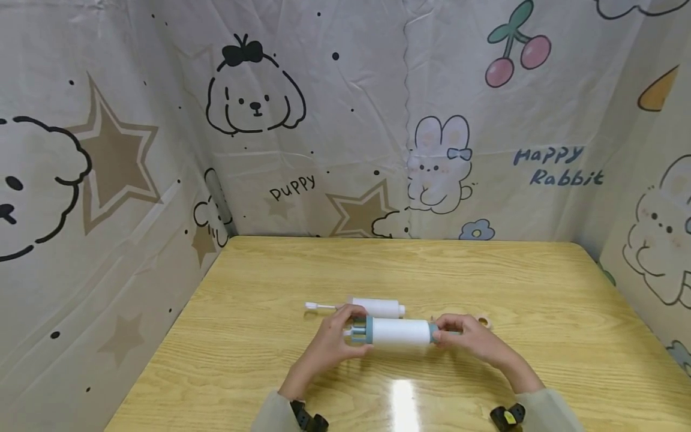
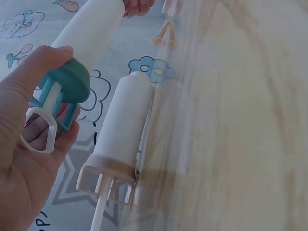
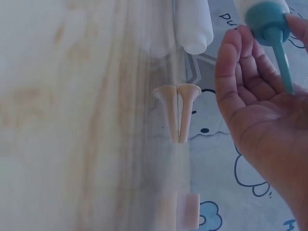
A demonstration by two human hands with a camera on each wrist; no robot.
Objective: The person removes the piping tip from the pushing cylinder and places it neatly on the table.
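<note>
Between both hands, off the table in the wrist views, is a large syringe [image 1: 401,331] with a white barrel and teal ends. My left hand [image 1: 332,342] holds its handle end, the thumb on the teal collar [image 2: 70,79] and a white plunger loop [image 2: 45,147] hanging near the palm. At the other end, my right hand [image 1: 472,341] pinches the teal cap [image 3: 267,19], from which a thin teal nozzle [image 3: 281,60] runs toward the palm. Behind it lies a second white syringe [image 1: 376,308] with a peach collar [image 2: 113,166] and its plunger rod [image 1: 320,306] pulled out.
A small peach nozzle [image 3: 188,108] stands or lies on the table near my right hand; its exact pose is unclear. Farther right is a peach ring-shaped cap [image 1: 484,321]. The wooden table [image 1: 243,360] meets printed cloth walls [image 1: 345,120] at the back and sides.
</note>
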